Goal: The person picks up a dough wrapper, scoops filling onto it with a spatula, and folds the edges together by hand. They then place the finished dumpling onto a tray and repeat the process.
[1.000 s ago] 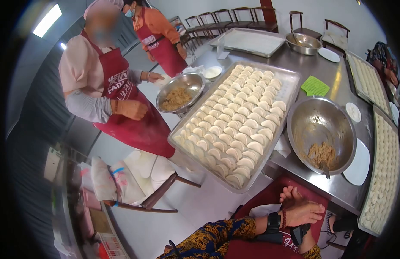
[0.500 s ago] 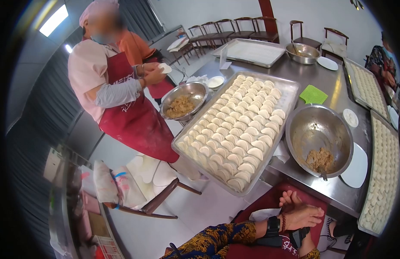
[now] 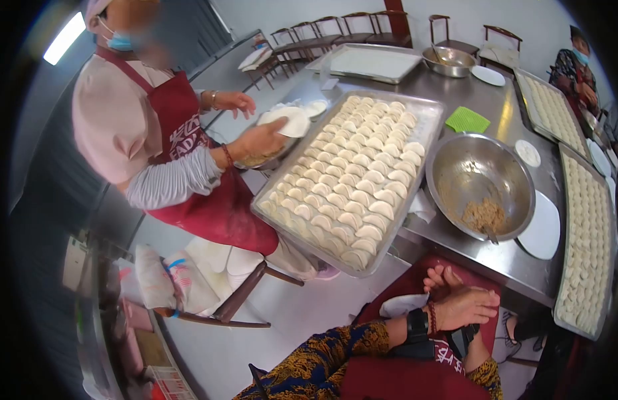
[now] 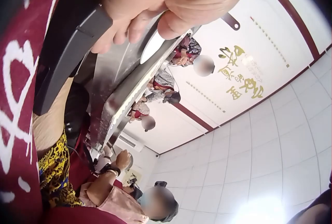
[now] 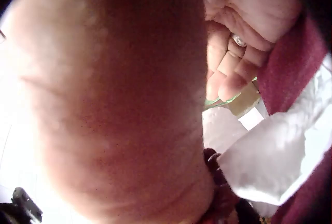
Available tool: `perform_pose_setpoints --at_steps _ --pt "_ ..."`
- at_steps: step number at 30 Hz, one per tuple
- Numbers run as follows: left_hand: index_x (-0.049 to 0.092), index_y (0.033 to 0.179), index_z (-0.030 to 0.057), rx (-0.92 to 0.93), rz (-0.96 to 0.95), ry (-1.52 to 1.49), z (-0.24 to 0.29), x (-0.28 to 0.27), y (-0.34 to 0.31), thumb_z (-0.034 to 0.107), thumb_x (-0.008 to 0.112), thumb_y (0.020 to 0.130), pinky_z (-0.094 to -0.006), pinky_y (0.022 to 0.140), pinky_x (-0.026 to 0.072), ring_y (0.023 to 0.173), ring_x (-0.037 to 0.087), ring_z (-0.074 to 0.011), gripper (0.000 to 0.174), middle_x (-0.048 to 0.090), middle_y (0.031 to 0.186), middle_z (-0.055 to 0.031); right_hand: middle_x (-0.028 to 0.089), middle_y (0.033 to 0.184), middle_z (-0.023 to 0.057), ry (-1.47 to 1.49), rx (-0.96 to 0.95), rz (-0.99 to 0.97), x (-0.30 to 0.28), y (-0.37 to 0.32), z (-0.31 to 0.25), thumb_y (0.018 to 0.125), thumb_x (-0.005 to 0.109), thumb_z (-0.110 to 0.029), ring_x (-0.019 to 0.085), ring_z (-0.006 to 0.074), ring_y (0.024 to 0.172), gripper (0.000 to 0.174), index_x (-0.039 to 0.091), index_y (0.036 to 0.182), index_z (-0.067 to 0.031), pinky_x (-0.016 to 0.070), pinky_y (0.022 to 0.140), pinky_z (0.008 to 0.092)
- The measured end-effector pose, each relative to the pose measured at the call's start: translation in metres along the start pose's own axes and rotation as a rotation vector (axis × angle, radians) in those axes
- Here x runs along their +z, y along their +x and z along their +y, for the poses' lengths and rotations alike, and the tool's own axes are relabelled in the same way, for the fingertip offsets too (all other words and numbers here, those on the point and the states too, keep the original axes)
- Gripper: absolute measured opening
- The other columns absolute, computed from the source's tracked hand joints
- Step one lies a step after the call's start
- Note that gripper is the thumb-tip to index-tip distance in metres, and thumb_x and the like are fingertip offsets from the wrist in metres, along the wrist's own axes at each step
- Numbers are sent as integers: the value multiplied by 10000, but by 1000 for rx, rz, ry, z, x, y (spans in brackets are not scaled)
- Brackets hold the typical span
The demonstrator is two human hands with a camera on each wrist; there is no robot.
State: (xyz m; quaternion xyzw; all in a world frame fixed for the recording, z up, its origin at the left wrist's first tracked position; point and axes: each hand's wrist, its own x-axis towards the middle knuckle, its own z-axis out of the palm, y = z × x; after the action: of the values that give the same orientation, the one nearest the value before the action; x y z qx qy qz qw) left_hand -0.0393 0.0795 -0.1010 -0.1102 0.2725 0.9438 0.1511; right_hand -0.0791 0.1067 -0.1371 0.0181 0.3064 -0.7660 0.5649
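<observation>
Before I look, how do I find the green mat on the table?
Find the shiny metal table, then the big tray of dumplings in the middle. Just right of it, beyond the big bowl of filling, lies the small mat. It's bright green, unlike the silver bowl and round white dish nearby.

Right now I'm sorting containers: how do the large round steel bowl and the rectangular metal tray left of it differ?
The bowl is round and deep; the tray is rectangular and shallow. The bowl holds brown filling; the tray holds rows of dumplings. Both are metal.
</observation>
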Motion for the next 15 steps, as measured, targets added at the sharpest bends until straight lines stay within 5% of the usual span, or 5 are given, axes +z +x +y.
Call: perform_pose_setpoints --at_steps 3,5,7,15 --pt "533 1269 61 -51 -144 -82 19 13 -20 434 592 949 -444 873 542 1038 649 -272 495 619 1186 -103 705 1120 140 68 15 -121 -3 1 -2 1007 556 -333 704 289 958 296 652 1150 -92 585 839 442" --pt "438 1385 -45 -143 -167 -73 36 27 -36 360 362 1053 -489 1004 490 1244 557 -362 530 526 1404 -198 708 1114 131 66 21 -68 1 -3 -3 1002 562 -352 707 272 941 336 641 1166 -69 585 837 425" --pt "516 1275 -3 -123 -205 -31 40 36 -43 389 523 1000 -502 927 528 1152 617 -326 479 598 1267 -179 712 1094 130 -116 -95 66 15 -17 -1 997 569 -359 709 245 915 360 639 1159 -45 591 815 408" --pt "451 1365 -39 -204 -182 100 41 45 -45 325 411 1052 -502 1085 417 1278 512 -405 482 508 1375 -248 707 1091 146 17 -287 148 25 -33 -4 1011 533 -374 705 223 940 393 627 1186 -35 584 840 360"
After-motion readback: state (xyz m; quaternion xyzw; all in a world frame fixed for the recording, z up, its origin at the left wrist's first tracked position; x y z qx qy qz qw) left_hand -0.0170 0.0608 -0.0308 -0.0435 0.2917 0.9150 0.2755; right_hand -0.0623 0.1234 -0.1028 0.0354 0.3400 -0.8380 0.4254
